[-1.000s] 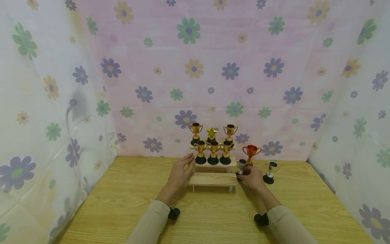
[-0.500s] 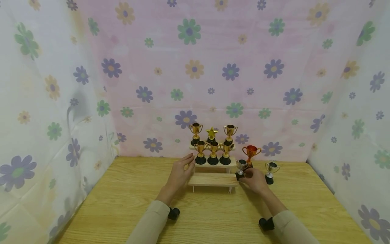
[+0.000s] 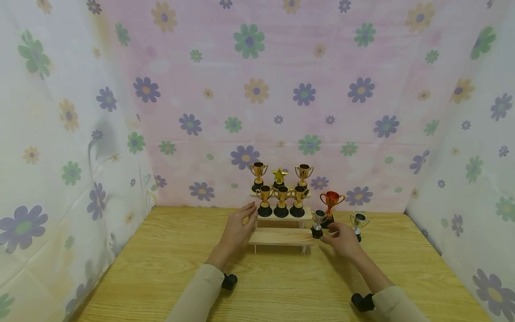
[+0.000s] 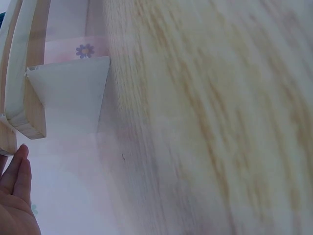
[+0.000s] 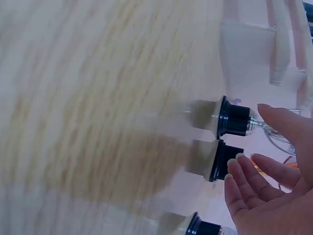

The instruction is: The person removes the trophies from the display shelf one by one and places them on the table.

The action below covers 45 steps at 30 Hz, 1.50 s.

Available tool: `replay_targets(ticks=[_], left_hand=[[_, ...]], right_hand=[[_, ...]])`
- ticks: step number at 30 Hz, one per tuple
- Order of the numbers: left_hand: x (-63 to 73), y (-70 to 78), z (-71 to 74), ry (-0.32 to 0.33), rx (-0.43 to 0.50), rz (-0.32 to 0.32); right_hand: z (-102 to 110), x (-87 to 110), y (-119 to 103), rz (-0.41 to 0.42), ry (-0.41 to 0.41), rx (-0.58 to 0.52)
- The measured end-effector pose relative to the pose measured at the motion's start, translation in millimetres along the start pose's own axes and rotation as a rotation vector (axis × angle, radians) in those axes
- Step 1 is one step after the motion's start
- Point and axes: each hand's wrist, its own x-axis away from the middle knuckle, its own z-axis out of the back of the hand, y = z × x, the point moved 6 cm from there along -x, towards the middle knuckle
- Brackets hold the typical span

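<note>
Head view: right hand (image 3: 343, 240) blocks part of the base of the rightmost silver trophy (image 3: 359, 221); base of the star trophy (image 3: 279, 174) is partly lost behind the front gold cups (image 3: 282, 193). Left wrist: left hand (image 4: 17, 203) and wooden shelf (image 4: 34, 115) run off the left edge. Right wrist: red trophy (image 3: 331, 199) cup mostly covered by fingers, can't tell whether thumb touches the nearer silver trophy (image 3: 318, 220).

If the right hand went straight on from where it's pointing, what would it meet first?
Probably the silver trophy beside the wooden stand, just ahead of the right hand. The red trophy is close too, so depth leaves the order slightly unsure.
</note>
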Motion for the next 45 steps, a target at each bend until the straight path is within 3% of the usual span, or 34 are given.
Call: replay_targets(ticks=[18, 24, 45], left_hand=[[-0.1, 0.5, 1.1, 0.006, -0.021, 0.001], [0.1, 3.5, 1.4, 0.019, -0.015, -0.034], [1.0, 4.1, 0.6, 0.016, -0.023, -0.015]], right_hand=[[20.2, 17.4, -26.6, 0.104, 0.053, 0.036], [22.5, 18.5, -38.6, 0.152, 0.090, 0.042], [6.3, 4.9, -80.4, 0.231, 0.118, -0.023]])
